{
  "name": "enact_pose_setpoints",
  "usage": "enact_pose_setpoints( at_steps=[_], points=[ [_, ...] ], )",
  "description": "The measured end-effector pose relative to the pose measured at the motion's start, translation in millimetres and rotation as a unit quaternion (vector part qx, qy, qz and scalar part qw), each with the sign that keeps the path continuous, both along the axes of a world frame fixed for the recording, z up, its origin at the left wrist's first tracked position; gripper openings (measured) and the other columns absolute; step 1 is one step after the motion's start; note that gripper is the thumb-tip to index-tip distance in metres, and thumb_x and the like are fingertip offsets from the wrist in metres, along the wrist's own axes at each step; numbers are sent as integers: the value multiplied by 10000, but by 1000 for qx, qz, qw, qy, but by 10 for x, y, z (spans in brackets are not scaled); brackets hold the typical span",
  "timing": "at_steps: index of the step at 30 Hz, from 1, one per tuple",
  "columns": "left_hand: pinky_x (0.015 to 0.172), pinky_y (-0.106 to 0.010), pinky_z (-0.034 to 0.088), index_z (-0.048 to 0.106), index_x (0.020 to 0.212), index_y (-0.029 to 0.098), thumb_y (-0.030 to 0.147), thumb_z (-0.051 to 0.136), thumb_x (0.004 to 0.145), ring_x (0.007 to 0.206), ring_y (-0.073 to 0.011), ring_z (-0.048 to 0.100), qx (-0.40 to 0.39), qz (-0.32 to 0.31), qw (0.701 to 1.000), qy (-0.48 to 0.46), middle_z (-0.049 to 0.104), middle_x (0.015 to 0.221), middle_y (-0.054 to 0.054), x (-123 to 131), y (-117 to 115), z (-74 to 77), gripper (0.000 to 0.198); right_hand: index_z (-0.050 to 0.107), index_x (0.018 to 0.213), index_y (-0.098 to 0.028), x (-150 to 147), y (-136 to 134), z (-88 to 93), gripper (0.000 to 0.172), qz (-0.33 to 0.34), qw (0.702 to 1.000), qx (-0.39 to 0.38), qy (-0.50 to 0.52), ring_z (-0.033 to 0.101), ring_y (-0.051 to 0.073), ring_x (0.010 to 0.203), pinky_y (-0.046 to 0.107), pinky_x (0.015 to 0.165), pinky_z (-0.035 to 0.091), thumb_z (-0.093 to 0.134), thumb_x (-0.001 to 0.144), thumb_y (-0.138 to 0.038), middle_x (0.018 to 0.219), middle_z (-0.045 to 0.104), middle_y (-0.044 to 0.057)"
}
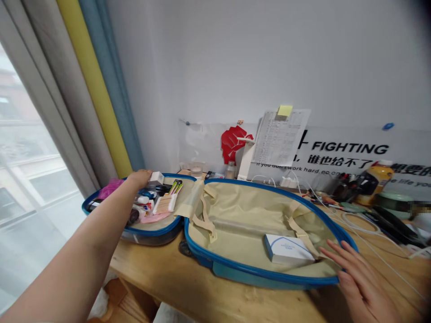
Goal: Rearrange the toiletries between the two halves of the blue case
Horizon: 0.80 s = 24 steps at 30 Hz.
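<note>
An open blue suitcase [269,274] with beige lining lies on a wooden desk. My left hand [138,177] reaches far into its left half, fingers curled down at a small white box [156,177] among several toiletries, a comb [164,204] and tubes. Whether it grips the box is hidden. My right hand [357,278] lies flat and open on the suitcase's right rim, fingers spread. Just left of those fingers a white box with blue lines [288,249] rests in the right half.
Curtains [97,89] and a window stand at the left. Behind the suitcase are a wall poster [350,148], a pinned paper sheet [281,137], bottles [373,179], cables and assorted clutter on the desk's right side. The desk's front edge [202,291] runs below the suitcase.
</note>
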State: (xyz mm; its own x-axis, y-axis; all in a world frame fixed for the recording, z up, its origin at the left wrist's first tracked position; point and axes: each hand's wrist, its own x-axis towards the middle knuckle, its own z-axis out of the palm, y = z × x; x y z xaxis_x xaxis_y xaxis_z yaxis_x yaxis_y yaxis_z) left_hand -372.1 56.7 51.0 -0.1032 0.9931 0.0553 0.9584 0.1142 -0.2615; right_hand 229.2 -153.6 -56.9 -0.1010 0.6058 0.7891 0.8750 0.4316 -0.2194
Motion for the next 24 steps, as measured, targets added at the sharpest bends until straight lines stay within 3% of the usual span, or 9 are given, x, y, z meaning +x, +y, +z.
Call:
enact_pose_setpoints(
  at_steps=[5, 10, 12, 15, 17, 19, 24],
  points=[
    [918, -388, 462, 461, 1290, 71, 222, 527, 857, 1143, -284, 555, 49, -37, 998, -14, 556, 1250, -206, 164, -136, 136, 463, 657, 1090, -228, -34, -13, 47, 372, -5, 1000, -2, -12, 489, 307, 1275, 518, 978, 465, 377, 922, -406, 1220, 642, 83],
    [1004, -456, 386, 262, 1432, 109, 314, 396, 911, 1245, -331, 469, 115, -122, 986, -27, 439, 1375, -222, 651, -274, 491, 577, 625, 1124, -226, -70, -5, 69, 351, 2, 1000, 3, -22, 467, 294, 1294, 509, 994, 451, 370, 933, -371, 1242, 622, 85],
    [1043, -442, 350, 189, 1462, 146, 370, 373, 924, 1269, -310, 444, 143, -179, 972, -46, 417, 1398, -192, 948, -369, 647, 611, 627, 1113, -224, -76, -3, 61, 346, 2, 1000, 13, -16, 468, 287, 1294, 504, 1002, 443, 363, 938, -363, 1229, 627, 87],
    [1006, -411, 391, 206, 1455, 171, 418, 405, 907, 1217, -283, 492, 167, -347, 909, -158, 438, 1374, -167, 1479, -602, 795, 633, 633, 1106, -228, -84, -6, 49, 356, 3, 1000, 19, 0, 470, 275, 1291, 491, 1013, 434, 350, 942, -367, 1222, 630, 83],
    [978, -382, 409, 232, 1446, 185, 430, 415, 908, 1170, -253, 522, 122, -433, 867, -214, 471, 1343, -154, 1851, -799, 804, 619, 636, 1107, -225, -91, -12, 49, 361, 3, 1000, 11, 8, 463, 273, 1297, 488, 1019, 428, 356, 939, -378, 1225, 628, 84],
    [969, -358, 410, 268, 1432, 189, 443, 435, 909, 1162, -241, 524, 59, -481, 841, -242, 494, 1326, -147, 2195, -987, 738, 606, 642, 1100, -222, -97, -16, 56, 372, 4, 1000, 1, 15, 457, 275, 1302, 494, 1025, 421, 358, 935, -397, 1230, 625, 87],
    [1008, -339, 377, 283, 1430, 165, 403, 499, 905, 1222, -243, 489, -52, -501, 832, -231, 485, 1360, -148, 2761, -1228, 403, 615, 655, 1079, -216, -115, -19, 84, 387, 7, 999, -11, 31, 457, 285, 1299, 514, 1007, 430, 363, 927, -420, 1212, 633, 101]
  ],
)
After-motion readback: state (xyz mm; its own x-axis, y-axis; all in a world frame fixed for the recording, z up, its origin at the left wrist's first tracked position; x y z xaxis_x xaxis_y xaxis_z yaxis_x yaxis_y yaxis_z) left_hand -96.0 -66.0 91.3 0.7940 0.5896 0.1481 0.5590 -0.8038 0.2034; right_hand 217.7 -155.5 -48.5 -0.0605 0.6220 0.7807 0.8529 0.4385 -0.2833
